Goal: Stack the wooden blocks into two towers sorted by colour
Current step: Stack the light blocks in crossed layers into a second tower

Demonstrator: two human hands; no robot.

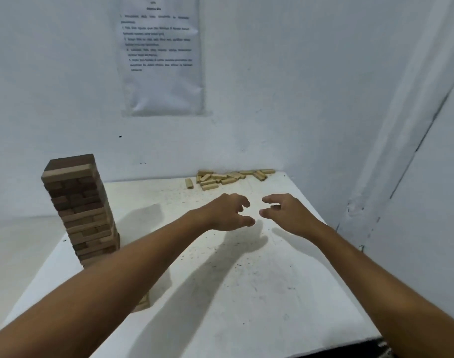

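A tall tower of brown wooden blocks (78, 205) stands on the left of the white table (220, 280), darker blocks near its top and lighter brown ones lower down. A loose pile of pale wooden blocks (228, 177) lies at the table's far edge against the wall. My left hand (228, 213) and my right hand (285, 211) hover side by side over the middle of the table, short of the pile. Both have loosely curled fingers and hold nothing. My left forearm hides the tower's base.
A printed sheet (161, 55) hangs on the white wall behind the table. A second wall closes the right side. One pale block (189, 183) lies apart, left of the pile. The table's near edge runs at bottom right.
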